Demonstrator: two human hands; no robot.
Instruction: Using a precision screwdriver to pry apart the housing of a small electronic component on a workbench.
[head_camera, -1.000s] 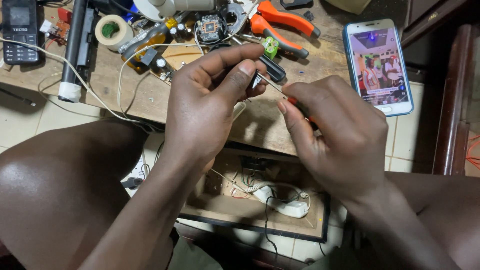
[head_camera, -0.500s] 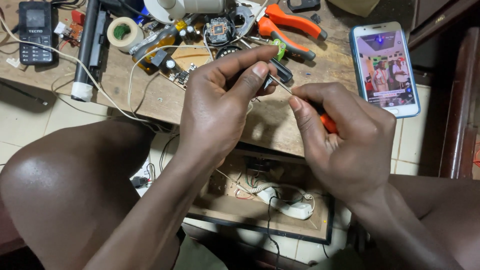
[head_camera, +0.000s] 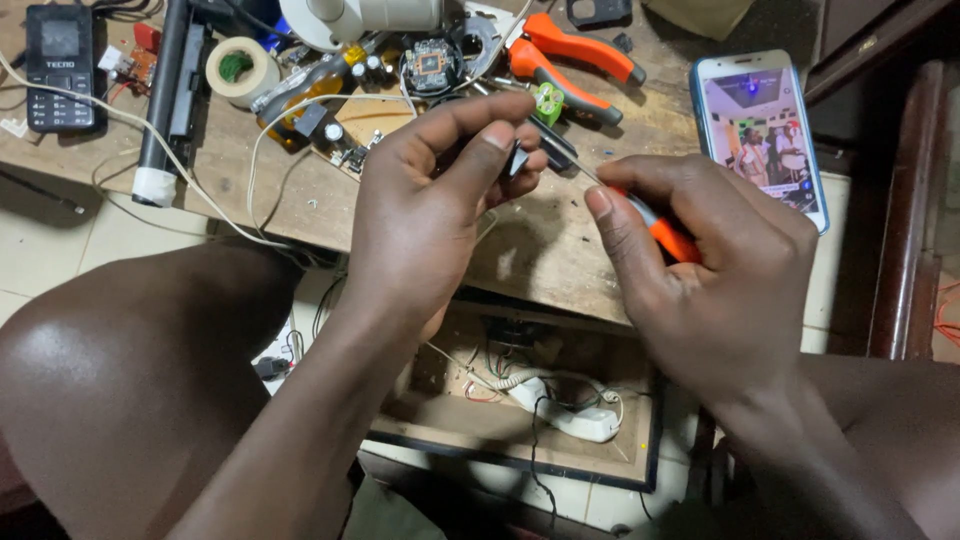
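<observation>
My left hand (head_camera: 430, 210) pinches a small black part (head_camera: 519, 158) between thumb and fingers, held above the worn wooden workbench (head_camera: 560, 250). My right hand (head_camera: 710, 280) grips an orange-handled screwdriver (head_camera: 668, 236), its thin metal shaft pointing up-left so that the tip meets the black part. The two hands sit close together near the bench's front edge. Most of the part is hidden by my fingers.
Orange-handled pliers (head_camera: 570, 60), a round circuit board (head_camera: 432, 66), a tape roll (head_camera: 240, 70), a black keypad phone (head_camera: 60, 68) and white wires (head_camera: 200, 215) lie on the bench. A lit smartphone (head_camera: 760, 135) rests at right. Below, an open drawer (head_camera: 520, 410) holds wires.
Both hands have stayed together on the part and screwdriver; the view has shifted slightly, and my right hand has turned so more of the orange handle shows.
</observation>
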